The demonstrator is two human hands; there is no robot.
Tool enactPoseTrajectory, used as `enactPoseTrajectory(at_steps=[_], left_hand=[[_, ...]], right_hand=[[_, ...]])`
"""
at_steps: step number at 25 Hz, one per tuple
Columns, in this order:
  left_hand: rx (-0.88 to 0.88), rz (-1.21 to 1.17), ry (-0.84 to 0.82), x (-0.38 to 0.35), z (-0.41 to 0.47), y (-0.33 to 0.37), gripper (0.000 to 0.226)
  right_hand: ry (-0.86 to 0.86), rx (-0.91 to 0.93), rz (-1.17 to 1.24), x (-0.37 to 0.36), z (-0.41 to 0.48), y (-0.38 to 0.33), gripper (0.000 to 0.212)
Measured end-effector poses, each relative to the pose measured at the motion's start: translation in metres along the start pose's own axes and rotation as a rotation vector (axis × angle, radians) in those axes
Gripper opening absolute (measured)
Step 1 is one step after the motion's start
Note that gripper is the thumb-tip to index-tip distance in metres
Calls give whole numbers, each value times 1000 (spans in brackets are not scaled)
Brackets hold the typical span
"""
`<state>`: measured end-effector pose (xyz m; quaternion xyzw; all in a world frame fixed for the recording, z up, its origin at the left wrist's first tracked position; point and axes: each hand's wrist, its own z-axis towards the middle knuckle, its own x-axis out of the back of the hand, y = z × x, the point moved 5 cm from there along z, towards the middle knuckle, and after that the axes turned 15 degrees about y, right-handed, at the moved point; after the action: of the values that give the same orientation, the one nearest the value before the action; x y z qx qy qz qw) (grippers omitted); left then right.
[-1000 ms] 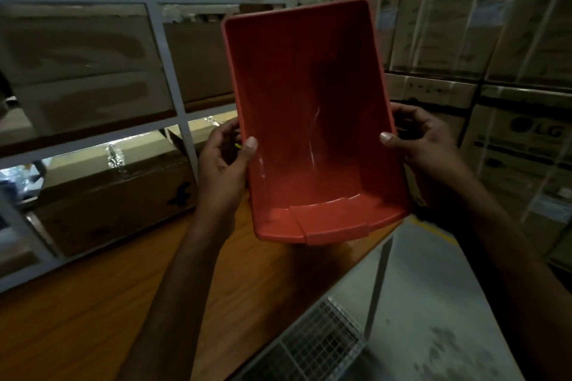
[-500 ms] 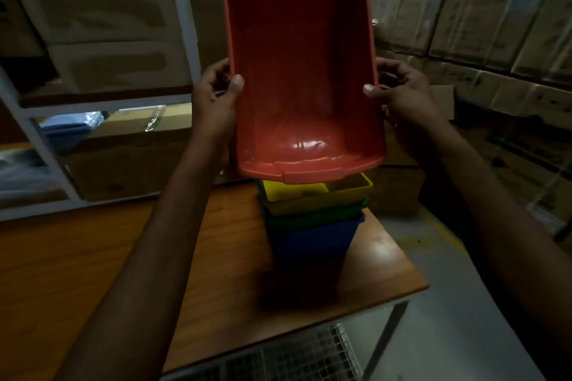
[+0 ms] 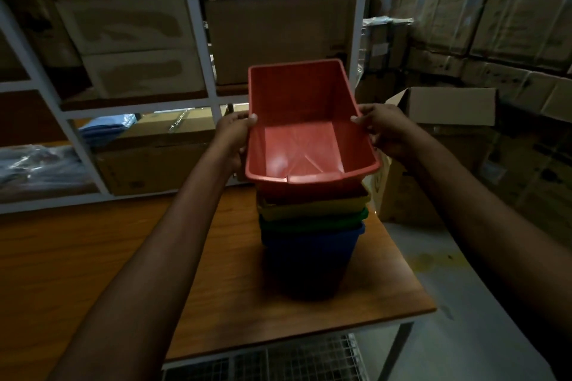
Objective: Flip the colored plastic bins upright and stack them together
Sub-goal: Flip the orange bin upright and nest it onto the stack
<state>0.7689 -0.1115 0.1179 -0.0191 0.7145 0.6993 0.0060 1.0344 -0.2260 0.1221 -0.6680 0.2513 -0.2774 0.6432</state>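
**Head cam: red bin lined up right over the stack**

Counter point(image 3: 93, 257) carries the blue bin point(image 3: 309, 254), green bin point(image 3: 312, 222) and yellow bin point(image 3: 309, 209), nested upright. The red bin point(image 3: 303, 145) is directly above them, mouth up, long axis running away from the person like the stack's. Left hand point(image 3: 230, 136) and right hand point(image 3: 383, 130) flank it evenly, fingers point(image 3: 252, 118) clamped on its side rims. Half a second back it was higher and tipped toward the camera.
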Motion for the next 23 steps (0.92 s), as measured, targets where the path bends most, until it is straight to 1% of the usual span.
enactPoseTrajectory(at_steps=[2, 5, 11, 14, 17, 20, 23], left_hand=[[63, 69, -9, -2, 0, -9, 26], [126, 122, 0, -4, -1, -24, 25], [152, 140, 26, -7, 2, -35, 25], [166, 162, 36, -8, 3, -38, 22], [207, 167, 61, -7, 3, -48, 13], [244, 158, 66, -7, 3, -56, 14], [244, 164, 60, -7, 2, -58, 16]], right_hand=[[-34, -62, -26, -3, -1, 9, 31], [-34, -137, -46, -3, 0, 23, 35], [-22, -207, -42, -4, 6, 34, 43], [-23, -225, -32, -3, 3, 35, 40], [-22, -257, -46, -5, 4, 40, 40], [-14, -291, -83, -9, 4, 48, 38], [10, -294, -90, -9, 3, 54, 35]])
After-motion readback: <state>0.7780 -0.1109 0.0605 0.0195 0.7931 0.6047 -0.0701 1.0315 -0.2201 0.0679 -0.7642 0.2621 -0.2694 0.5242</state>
